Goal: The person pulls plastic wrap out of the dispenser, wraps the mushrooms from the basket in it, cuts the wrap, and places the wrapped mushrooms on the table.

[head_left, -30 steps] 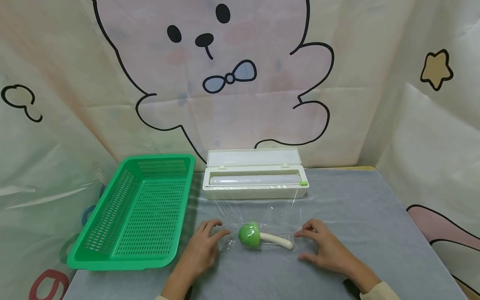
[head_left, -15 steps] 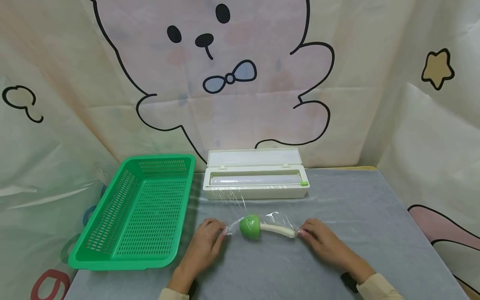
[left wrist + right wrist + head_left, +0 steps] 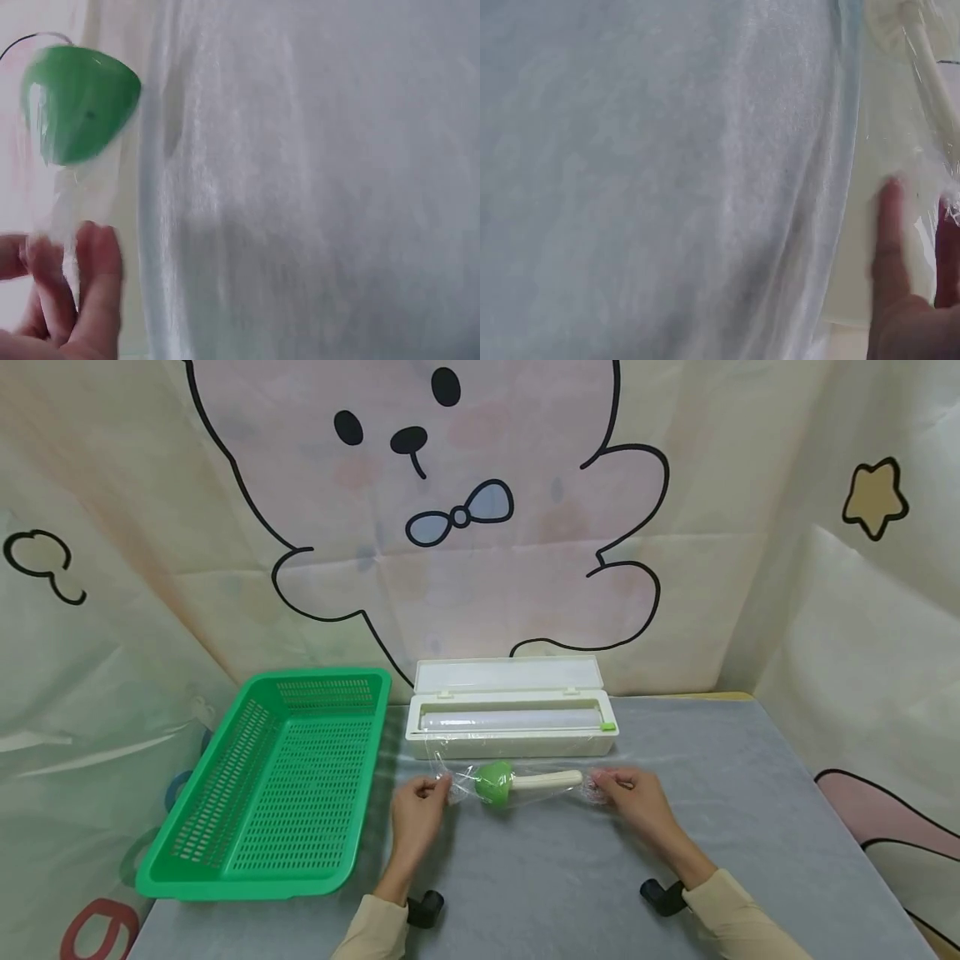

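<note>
A toy mushroom with a green cap (image 3: 492,783) and a long white stem (image 3: 547,779) lies sideways inside clear cling film (image 3: 461,785). Its cap points left, and the film is bunched at both ends. My left hand (image 3: 416,817) pinches the film beyond the cap. Past the stem's tip, my right hand (image 3: 640,803) pinches the other bunched end. In the left wrist view, the green cap (image 3: 82,105) shows through the film above my fingers. The stem (image 3: 930,75) appears at the right edge of the right wrist view.
Just behind the mushroom stands a white cling film dispenser (image 3: 510,747) with its lid raised and a roll inside. A green plastic basket (image 3: 240,891) sits at the left. Grey cloth (image 3: 750,827) covers the table, and a printed curtain (image 3: 690,635) hangs around it.
Both hands first came to the film ends and pinched them. The mushroom then moved away from me toward the dispenser, and the film drew in around it.
</note>
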